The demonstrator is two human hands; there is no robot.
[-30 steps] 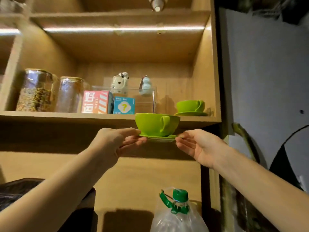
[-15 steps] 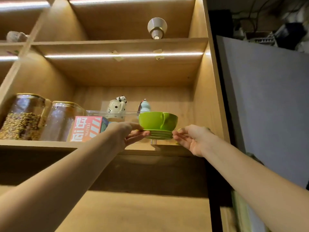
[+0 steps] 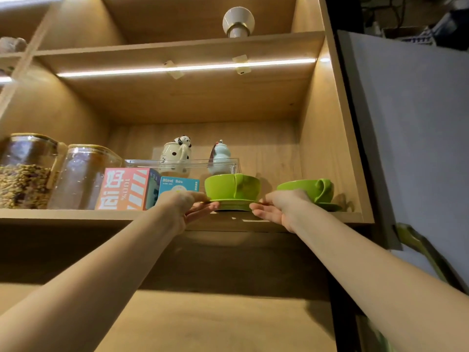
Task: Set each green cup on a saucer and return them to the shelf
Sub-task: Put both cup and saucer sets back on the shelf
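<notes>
Head cam, looking up at a wooden shelf (image 3: 76, 216) with a light strip (image 3: 185, 68) glowing under the board above.

Both arms are stretched up to it. The left hand (image 3: 183, 207) pinches the left edge of a green saucer (image 3: 234, 203), fingers curled under the rim and thumb on top. The right hand (image 3: 278, 208) does the same on the saucer's right edge, so both are closed on it. A green cup (image 3: 229, 186) sits upright on that saucer, handle facing the camera; can't see inside it from this low angle. The saucer is right at the front lip of the shelf, but I can't tell if it's touching the board or just above it.

At 3 o'clock from that cup there's a second green cup (image 3: 308, 188) on its own saucer (image 3: 330, 206), sitting on the shelf, partly hidden behind the right hand.

Going toward 9 o'clock: a blue box (image 3: 179, 185) printed "Blind Box", just beside it a pink striped box (image 3: 125, 190), then a glass jar (image 3: 83, 177) that looks mostly empty with brownish glass, and another glass jar (image 3: 24, 174) about half full of something grainy, like seeds or cereal.

Behind the boxes a clear tray (image 3: 193, 162) holds a spotted figurine (image 3: 176, 154) and a pale blue gourd ornament (image 3: 220, 158).
</notes>
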